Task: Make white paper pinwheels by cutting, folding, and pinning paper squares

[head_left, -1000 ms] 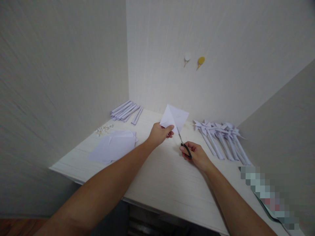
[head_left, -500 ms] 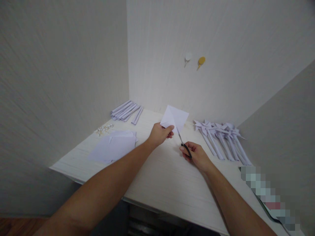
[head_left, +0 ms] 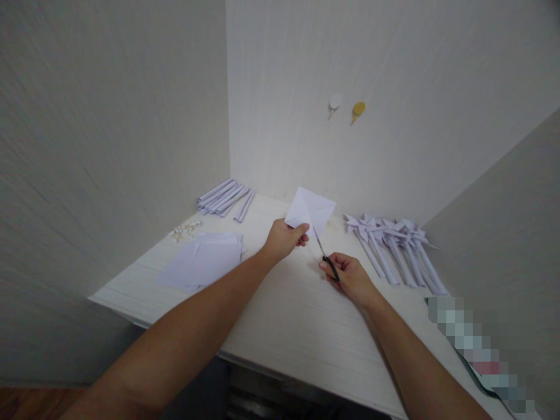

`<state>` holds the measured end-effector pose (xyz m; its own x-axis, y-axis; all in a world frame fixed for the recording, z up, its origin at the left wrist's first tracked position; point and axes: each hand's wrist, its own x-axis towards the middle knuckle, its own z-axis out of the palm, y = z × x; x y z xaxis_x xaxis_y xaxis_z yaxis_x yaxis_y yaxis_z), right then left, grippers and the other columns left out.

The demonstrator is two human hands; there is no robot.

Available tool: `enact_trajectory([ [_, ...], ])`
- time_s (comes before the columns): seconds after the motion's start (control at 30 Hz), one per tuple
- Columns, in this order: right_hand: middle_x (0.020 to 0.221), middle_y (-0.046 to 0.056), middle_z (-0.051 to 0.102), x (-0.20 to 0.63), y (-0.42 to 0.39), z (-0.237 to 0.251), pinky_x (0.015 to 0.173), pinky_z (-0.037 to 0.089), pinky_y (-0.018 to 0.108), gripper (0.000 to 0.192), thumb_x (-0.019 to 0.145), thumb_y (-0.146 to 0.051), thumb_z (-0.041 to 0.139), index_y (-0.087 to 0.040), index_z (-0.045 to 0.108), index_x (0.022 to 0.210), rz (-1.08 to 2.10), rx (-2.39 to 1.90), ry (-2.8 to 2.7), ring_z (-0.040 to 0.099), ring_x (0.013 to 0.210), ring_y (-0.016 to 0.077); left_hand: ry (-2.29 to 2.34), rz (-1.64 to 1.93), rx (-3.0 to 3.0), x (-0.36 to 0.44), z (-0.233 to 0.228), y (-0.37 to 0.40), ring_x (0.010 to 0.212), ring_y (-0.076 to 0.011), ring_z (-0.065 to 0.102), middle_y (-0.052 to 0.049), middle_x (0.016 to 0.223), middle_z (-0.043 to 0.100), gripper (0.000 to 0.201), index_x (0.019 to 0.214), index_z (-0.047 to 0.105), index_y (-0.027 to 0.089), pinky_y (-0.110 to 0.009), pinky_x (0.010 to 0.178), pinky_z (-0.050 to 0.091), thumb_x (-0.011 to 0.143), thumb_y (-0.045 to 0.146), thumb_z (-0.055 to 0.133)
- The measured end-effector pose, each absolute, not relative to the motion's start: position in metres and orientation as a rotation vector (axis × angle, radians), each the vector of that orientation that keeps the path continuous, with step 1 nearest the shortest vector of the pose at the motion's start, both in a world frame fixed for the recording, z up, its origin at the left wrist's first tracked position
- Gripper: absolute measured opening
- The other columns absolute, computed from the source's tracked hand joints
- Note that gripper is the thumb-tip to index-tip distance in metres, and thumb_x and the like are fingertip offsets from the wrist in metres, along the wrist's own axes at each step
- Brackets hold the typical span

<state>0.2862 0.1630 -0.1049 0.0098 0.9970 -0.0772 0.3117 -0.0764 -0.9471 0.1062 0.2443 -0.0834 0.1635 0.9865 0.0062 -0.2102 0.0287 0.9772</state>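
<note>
The left hand pinches a white paper square by its bottom left corner, thumb & fingers shut on it. The paper is held up off the table, tipped like a diamond, w/ fold lines crossing its middle. It sits just above and a bit to the right of the left hand.

The right hand is curled tight round the black handles of the scissors. The thin blades point up & away, toward the bottom edge of the paper. The blade tips touch the paper right next to the left thumb. The blades look close together, but they are too small to tell for sure. The scissors lie between the 2 hands, w/ the right hand lower and nearer to the person.

On the left of the table lies a flat pile of white sheets. Just behind it is a little heap of pins. At the back by the wall is a bunch of rolled paper sticks. On the right is a row of paper pinwheels lying on their sticks, well apart from the hands. Two small hooks, 1 white & 1 yellow, are stuck on the wall.
</note>
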Motion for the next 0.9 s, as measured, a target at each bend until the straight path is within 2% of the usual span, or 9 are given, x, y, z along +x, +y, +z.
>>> enact_trajectory([
  [0.63,0.046,-0.005,0.054,0.2859,0.1635,-0.1079,0.037,0.019,0.024,0.056,0.058,-0.067,0.088,-0.023,0.054,0.064,1.095,-1.511,-1.37,0.034,0.037,0.0078,0.925,1.167,1.091,0.1055,-0.0869,0.2473,0.042,-0.0096,0.059,-0.001,0.054,0.067,0.019,0.067,0.067,0.012,-0.021,0.048,0.048,0.082,0.016,0.078],
  [0.9,0.049,-0.002,0.059,0.2857,0.1623,-0.1037,0.041,0.022,0.024,0.053,0.062,-0.067,0.085,-0.021,0.058,0.064,1.13,-1.495,-1.383,0.037,0.039,0.0078,0.884,1.139,1.106,0.1059,-0.0882,0.2457,0.045,-0.0104,0.06,-0.002,0.055,0.067,0.02,0.066,0.068,0.012,-0.023,0.05,0.05,0.086,0.014,0.07],
])
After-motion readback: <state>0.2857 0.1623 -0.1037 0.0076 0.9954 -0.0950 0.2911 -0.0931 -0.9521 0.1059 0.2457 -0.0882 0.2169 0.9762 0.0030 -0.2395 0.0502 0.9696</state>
